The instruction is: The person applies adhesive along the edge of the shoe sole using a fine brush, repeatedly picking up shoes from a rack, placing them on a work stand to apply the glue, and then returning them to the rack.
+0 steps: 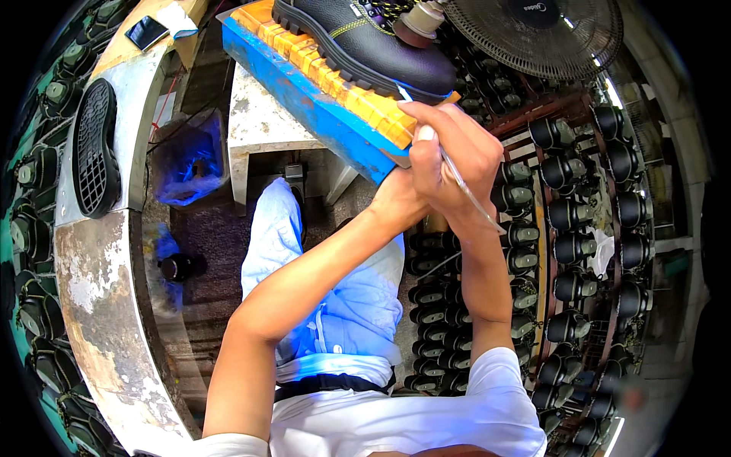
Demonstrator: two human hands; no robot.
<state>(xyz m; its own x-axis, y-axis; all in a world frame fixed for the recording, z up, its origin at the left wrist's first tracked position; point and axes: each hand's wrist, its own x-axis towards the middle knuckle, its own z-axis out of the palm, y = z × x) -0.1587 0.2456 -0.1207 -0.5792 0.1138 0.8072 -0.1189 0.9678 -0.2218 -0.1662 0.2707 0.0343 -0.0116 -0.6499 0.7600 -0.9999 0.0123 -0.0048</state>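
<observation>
Factory floor, seen from above: a worker's right hand has its fingers pinched round a thin, clear, rod-like tool, its upper end at the toe of a black leather safety boot w/ lugged sole. The boot rests on a blue-and-orange slatted wooden board. The left hand sits under the right, fingers curled and hidden; grip can't be told. Judged from this: work goes best w/ the wrists braced together & the tip kept on the sole seam. Left, a blue-lined bin, contents unclear; a loose black outsole lies on the curved metal tabletop.
</observation>
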